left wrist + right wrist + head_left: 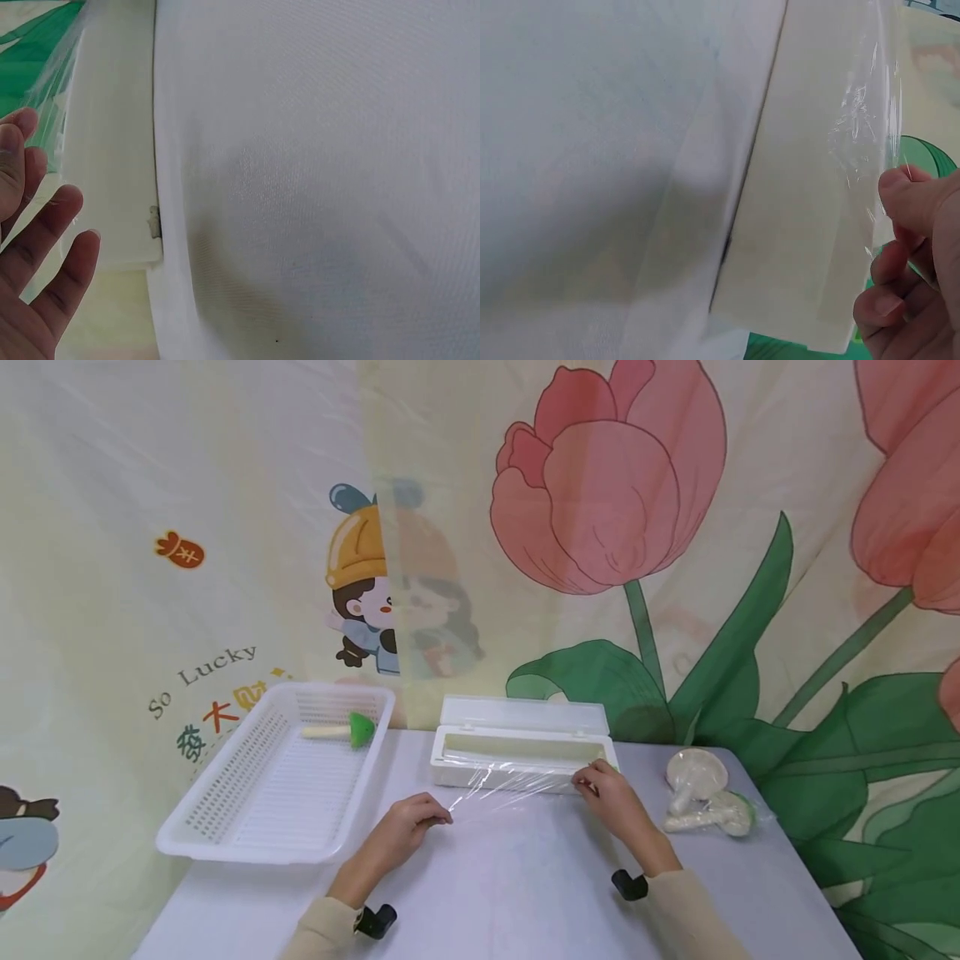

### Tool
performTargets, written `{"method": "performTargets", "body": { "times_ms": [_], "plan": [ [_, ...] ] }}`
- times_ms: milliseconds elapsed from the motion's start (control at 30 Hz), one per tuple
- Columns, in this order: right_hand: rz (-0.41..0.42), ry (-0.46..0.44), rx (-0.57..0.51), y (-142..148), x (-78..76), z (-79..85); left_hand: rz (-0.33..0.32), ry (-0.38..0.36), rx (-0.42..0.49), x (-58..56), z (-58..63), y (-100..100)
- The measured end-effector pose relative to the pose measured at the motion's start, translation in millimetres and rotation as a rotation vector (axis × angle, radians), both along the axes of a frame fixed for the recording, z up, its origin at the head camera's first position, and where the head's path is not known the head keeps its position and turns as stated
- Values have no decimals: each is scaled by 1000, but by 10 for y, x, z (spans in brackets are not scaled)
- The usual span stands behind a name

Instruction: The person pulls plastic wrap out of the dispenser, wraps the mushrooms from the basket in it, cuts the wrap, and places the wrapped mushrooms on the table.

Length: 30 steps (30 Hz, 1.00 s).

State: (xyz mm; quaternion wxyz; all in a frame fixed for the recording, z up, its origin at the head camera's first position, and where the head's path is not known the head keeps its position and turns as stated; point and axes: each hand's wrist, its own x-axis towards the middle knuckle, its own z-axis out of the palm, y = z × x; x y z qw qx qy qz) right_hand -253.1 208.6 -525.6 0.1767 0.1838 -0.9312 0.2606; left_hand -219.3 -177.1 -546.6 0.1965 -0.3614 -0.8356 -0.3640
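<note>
A sheet of clear cling film (498, 779) stretches from a long white dispenser box (457, 774), its lid (525, 713) raised at the back. My left hand (407, 828) pinches the film's left corner between thumb and index finger, in front of the box. In the left wrist view the other fingers (64, 281) are spread apart. My right hand (611, 797) pinches the film's right edge close to the box's right front corner. In the right wrist view the film (862, 112) runs wrinkled along the box front (795, 187) to the thumb (907, 191).
A white perforated basket (270, 852) stands at the left, holding a toy mushroom-like piece with a green cap (362, 729) and pale handle. Two film-wrapped pieces lie at the right, one with a round pale head (697, 772), the other green-edged (731, 814). A printed curtain (450, 443) hangs behind.
</note>
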Motion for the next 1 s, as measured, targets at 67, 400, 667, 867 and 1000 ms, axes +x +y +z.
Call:
{"method": "performTargets", "body": {
  "times_ms": [67, 400, 667, 867, 1000],
  "plan": [
    [-15, 11, -13, 53, 56, -1, -4, 6, 2, -4, -1, 18],
    [-50, 7, -70, 373, 454, -146, 4, 12, -26, 1, -63, 30],
    [-1, 141, -60, 456, 483, -357, 37, -52, -107, 80, -128, 64],
    [9, 113, -53, 444, 460, -338, 45, -35, -129, 71, -162, 62],
    [-93, -42, -144, 400, 383, -282, 58, -36, -149, 62, -186, 44]
  ]
}}
